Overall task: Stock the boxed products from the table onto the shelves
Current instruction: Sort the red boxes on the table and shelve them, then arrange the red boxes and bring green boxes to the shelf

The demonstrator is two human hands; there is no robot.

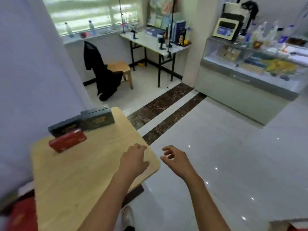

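Observation:
A light wooden table [80,172] stands at the lower left. Near its far left edge stand three boxes: a red box [67,141] in front, a dark box [64,125] behind it, and a taller dark green box [97,118] to the right. My left hand [134,160] hovers over the table's right edge with loosely curled fingers and holds nothing. My right hand [175,158] hangs beyond the table over the white floor, fingers relaxed and spread, empty. Both hands are well to the right of the boxes.
A glass display counter [250,77] with goods stands at the right. A folding desk [155,44] with books sits at the back, with a wooden stool [121,67] and a black garment [100,70] beside it. A pale wall [33,64] runs along the left. Something red [23,215] lies at bottom left.

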